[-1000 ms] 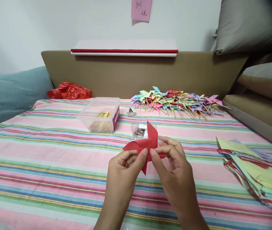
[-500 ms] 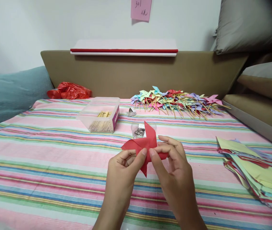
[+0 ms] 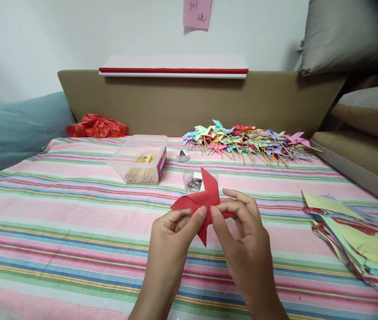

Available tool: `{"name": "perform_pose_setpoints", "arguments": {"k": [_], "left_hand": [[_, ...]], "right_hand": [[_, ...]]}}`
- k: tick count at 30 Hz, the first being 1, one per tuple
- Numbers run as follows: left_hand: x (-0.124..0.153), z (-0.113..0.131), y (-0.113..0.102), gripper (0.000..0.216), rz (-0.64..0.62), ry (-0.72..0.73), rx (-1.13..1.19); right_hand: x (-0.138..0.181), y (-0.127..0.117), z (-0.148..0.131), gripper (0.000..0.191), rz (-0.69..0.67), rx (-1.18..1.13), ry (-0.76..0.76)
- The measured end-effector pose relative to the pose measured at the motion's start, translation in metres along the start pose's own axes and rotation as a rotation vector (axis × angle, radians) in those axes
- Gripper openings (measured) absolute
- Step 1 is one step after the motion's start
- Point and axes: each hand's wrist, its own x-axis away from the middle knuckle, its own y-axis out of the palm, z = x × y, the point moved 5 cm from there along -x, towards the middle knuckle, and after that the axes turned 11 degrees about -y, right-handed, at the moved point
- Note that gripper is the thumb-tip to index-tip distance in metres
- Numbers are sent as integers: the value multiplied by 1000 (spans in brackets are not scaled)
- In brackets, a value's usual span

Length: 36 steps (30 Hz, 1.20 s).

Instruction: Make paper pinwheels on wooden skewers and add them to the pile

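Closed on the red paper pinwheel (image 3: pixel 209 194), my left grip (image 3: pixel 172 235) and right grip (image 3: pixel 244 242) pinched its centre together, just above the striped sheet (image 3: pixel 75 231). Folding looked done; fixing seemed next, needing one grip freed for the little tub of metal bits (image 3: pixel 193 182) just behind.

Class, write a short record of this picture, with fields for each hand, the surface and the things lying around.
left hand: pinches the red paper pinwheel at its middle
right hand: pinches the same pinwheel from the right
surface: striped cloth
behind hands: small clear tub; clear box of wooden sticks
far side: pile of pinwheels on sticks
right edge: stack of coloured paper
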Motion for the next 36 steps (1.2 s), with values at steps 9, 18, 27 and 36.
{"name": "perform_pose_setpoints", "arguments": {"k": [9,18,27,36], "left_hand": [[2,3,-1,34,44,18,-32],[0,5,-2,26,-16,4,-45],[0,10,-1,20,-81,-44,-149],[1,13,-2,36,-120,-29,-363]], "right_hand": [[1,3,-1,14,9,-16,1],[-5,-1,13,22,-135,-289,230],[-8,-1,18,15,-270,-420,344],[-6,0,17,18,-373,-328,273]]}}
